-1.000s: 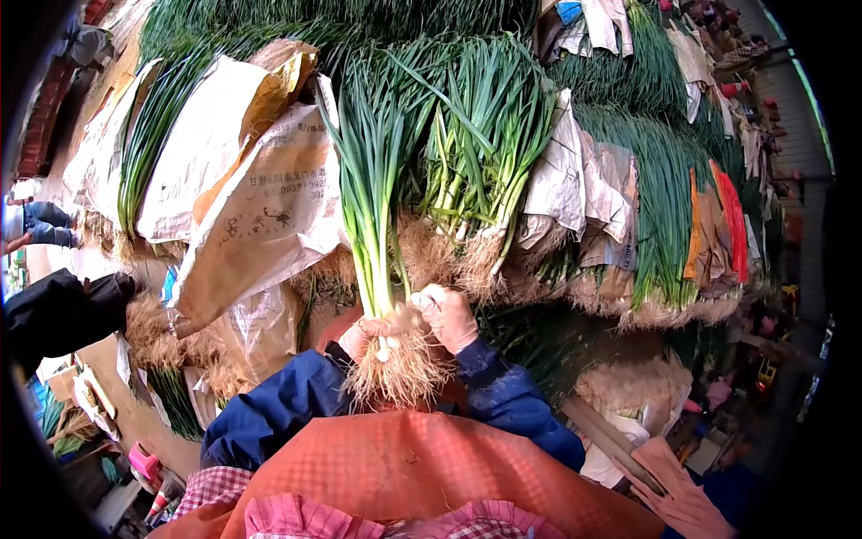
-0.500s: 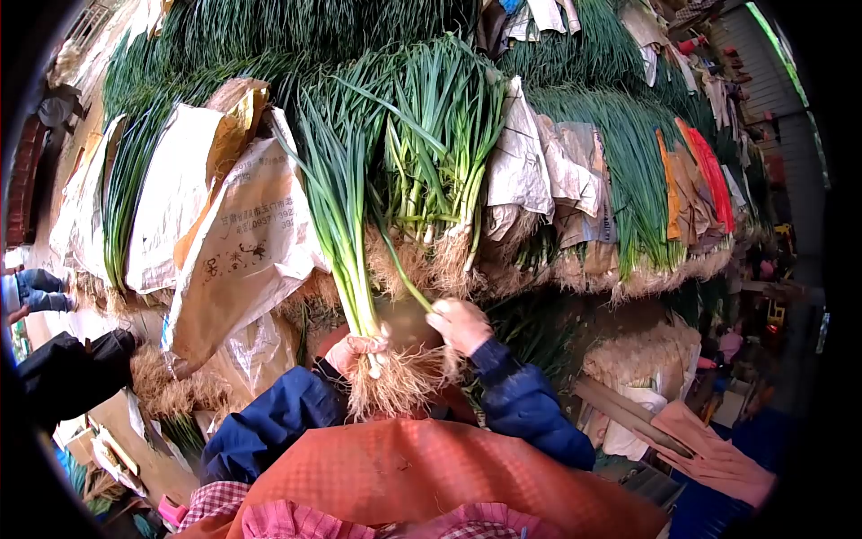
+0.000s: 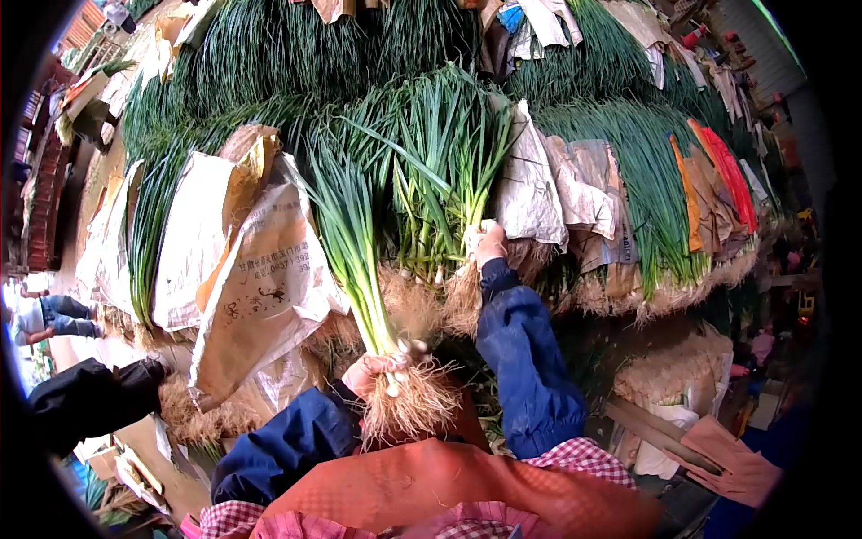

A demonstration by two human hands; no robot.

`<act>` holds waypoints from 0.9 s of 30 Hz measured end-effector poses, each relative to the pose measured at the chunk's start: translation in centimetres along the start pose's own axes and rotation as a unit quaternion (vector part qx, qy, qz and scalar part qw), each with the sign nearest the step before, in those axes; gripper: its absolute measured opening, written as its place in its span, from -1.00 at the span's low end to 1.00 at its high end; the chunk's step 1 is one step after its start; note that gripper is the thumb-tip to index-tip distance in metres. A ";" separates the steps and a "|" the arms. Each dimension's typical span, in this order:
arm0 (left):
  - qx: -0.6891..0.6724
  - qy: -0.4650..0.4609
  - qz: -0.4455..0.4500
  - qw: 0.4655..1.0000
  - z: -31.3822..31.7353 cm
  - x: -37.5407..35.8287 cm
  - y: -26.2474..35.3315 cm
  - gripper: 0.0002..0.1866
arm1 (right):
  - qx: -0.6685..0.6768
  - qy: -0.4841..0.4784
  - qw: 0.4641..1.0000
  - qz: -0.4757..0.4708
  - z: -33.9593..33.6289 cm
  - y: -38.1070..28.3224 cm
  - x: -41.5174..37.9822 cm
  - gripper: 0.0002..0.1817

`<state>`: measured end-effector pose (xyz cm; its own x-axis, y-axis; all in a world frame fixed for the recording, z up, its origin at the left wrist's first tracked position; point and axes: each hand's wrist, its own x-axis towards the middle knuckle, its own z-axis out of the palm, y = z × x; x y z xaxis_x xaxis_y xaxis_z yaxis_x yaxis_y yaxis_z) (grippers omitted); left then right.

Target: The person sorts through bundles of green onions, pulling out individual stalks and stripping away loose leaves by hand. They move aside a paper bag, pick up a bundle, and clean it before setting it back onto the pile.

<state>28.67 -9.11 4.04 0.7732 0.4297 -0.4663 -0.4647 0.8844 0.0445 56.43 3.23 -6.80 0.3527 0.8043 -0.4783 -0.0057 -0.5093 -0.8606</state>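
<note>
My left hand (image 3: 366, 375) is closed around the lower stalks of a bunch of green garlic (image 3: 364, 292). White bulb ends and a thick tangle of pale roots (image 3: 409, 409) hang out below the grip, over my orange apron (image 3: 422, 490). My right arm stretches forward to the heap of green garlic (image 3: 440, 171). There my right hand (image 3: 488, 241) has its fingers bent around stalks just above their roots; which stalks exactly is partly hidden.
Printed white sacks (image 3: 269, 278) lie left of the heap, more sacks (image 3: 530, 184) at its right. Further bundled greens (image 3: 620, 180) stretch behind. A rooty bundle (image 3: 678, 364), a wooden bar (image 3: 660, 436) and a pink glove (image 3: 727, 463) are at the right. Another person's legs (image 3: 67, 319) show at the left.
My right hand has left the bunch, where it held a single stalk, and reached up and forward to the heap. My left hand keeps the bunch; the view has shifted slightly.
</note>
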 end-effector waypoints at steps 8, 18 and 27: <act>0.015 0.071 -0.003 0.997 -0.8 1.3 -1.4 -0.78 | 0.112 -0.231 0.962 0.095 3.3 -4.3 -16.2 -0.78; 0.080 0.129 0.016 0.988 1.2 0.7 -3.2 -0.66 | 0.077 -0.108 0.989 0.065 4.0 -1.3 -18.7 -0.68; 0.019 0.122 0.044 0.991 -0.7 1.3 -4.1 -0.69 | 0.353 -0.254 0.872 0.225 3.3 -0.5 -18.7 -0.63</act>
<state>31.23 -12.33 2.63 0.6002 0.4530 -0.6593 -0.5062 0.8532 0.1255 46.77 -10.52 1.96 -0.2933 0.6956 -0.6558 -0.6749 -0.6365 -0.3733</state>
